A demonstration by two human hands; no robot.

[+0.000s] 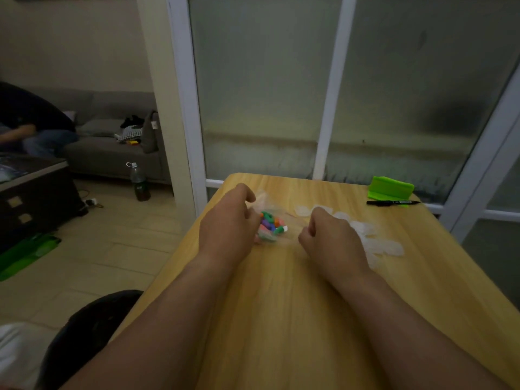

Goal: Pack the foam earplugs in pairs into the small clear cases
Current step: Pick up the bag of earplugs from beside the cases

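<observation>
A clear plastic bag lies on the wooden table with several coloured foam earplugs inside it. My left hand grips the bag's left side, its fingers curled over the plastic. My right hand is curled into a fist at the bag's right edge and seems to pinch the plastic there. Several small clear cases lie in a loose row to the right, partly hidden behind my right hand.
A black marker and a green plastic holder sit at the table's far right. Frosted glass doors stand just behind the table. To the left are a sofa, a bottle on the floor and a seated person.
</observation>
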